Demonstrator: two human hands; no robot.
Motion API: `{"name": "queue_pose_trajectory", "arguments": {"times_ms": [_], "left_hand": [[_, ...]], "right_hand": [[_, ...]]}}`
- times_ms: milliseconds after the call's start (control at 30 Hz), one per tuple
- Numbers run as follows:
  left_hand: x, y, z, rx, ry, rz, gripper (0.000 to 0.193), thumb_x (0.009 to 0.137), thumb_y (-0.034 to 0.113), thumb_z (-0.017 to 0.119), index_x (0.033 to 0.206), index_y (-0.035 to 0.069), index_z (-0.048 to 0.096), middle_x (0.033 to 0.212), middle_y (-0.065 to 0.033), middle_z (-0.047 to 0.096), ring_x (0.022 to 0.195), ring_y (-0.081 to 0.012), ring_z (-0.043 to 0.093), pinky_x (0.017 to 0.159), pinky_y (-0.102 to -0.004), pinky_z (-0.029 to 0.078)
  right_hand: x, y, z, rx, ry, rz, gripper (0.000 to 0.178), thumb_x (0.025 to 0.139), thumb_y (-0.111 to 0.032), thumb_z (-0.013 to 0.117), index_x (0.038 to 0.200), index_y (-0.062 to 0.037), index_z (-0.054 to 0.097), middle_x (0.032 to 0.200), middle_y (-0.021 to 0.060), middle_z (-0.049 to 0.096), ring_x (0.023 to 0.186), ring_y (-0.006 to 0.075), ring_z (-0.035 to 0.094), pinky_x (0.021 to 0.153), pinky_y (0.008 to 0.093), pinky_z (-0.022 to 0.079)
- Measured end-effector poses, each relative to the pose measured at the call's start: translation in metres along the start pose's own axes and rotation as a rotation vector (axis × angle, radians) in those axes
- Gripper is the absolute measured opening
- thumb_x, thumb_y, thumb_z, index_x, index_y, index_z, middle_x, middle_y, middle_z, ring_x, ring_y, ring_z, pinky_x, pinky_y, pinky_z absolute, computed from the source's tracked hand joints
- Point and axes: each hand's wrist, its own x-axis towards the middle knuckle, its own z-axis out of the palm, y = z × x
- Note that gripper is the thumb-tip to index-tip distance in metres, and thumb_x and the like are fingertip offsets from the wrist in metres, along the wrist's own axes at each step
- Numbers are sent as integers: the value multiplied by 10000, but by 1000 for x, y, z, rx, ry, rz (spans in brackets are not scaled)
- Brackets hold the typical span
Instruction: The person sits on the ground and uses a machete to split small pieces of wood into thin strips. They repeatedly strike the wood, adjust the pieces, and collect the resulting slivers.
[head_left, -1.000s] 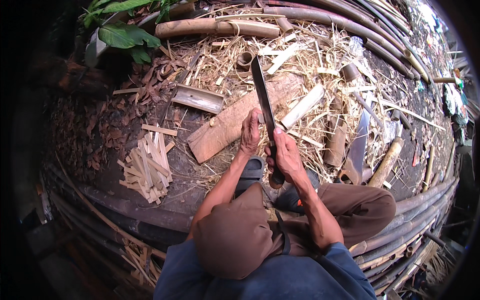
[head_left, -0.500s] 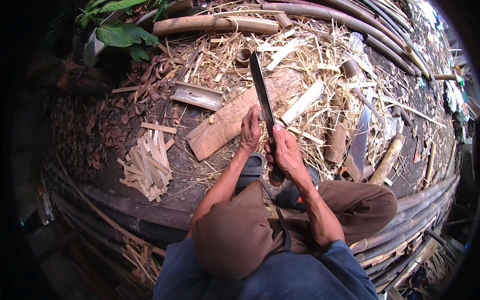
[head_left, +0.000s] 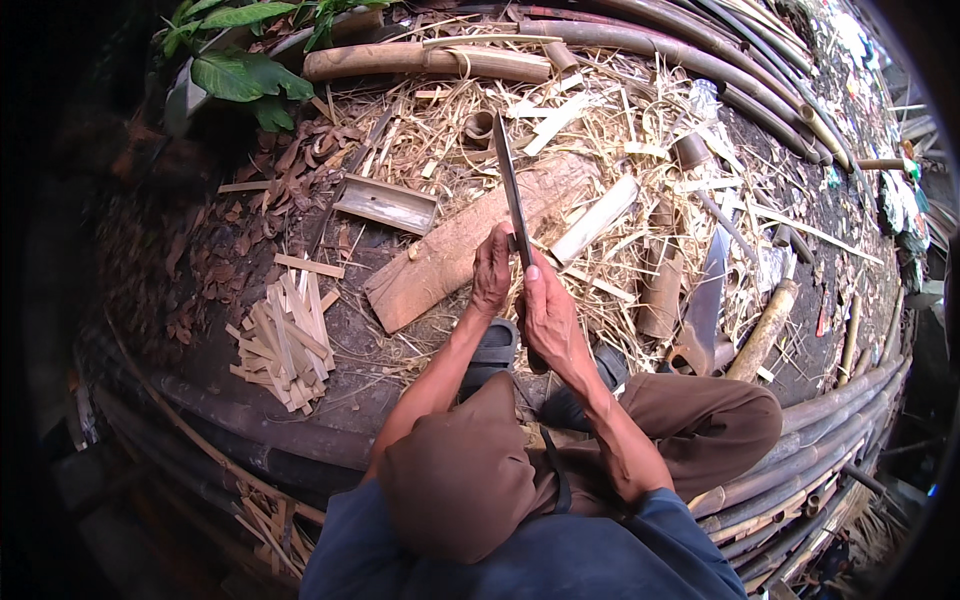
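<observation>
Right hand (head_left: 550,320) grips machete (head_left: 513,190), long axis forward, tip leaning left; left hand (head_left: 491,275) pinches small piece (head_left: 513,242). Trough (head_left: 386,204) forward-left of grip, hollow upward.

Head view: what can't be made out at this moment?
All in the head view:
Small piece: too small, mostly covered by the left hand.
Knife: handle mostly hidden by the right hand.
Left sandal: heel hidden behind the brown-trousered knee.
Far-left edge: lost in the dark fisheye rim.

A long dark machete (head_left: 513,195) (seen nearly edge-on) points forward, a small piece (head_left: 512,241) close beside it.
</observation>
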Motion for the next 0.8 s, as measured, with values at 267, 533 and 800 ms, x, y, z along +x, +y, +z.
{"name": "queue_pose_trajectory", "arguments": {"times_ms": [267,533,800], "left_hand": [[5,-31,-2,397,93,278,250,969,266,484,1045,37,551,863,-157,606,767,-336,611,710,-440,476],[-11,-40,-4,855,195,600,351,904,124,567,1217,-7,483,1026,-164,572,917,-341,594,793,-444,475],[-22,-22,-9,92,350,68,424,1044,390,326,979,15,511,960,-103,518,888,-208,504,815,-354,416]], "right_hand": [[4,6,6,-178,110,-322,439,1050,-289,381,1444,-98,408,1171,211,640,1053,280,645,898,352,486],[-9,-6,11,-107,84,-212,441,1050,-253,379,1475,-137,371,1265,211,607,1201,298,574,938,356,464],[-8,8,13,-218,49,80,405,1006,-288,453,1368,-107,456,767,280,638,816,467,651,682,497,486]]}}
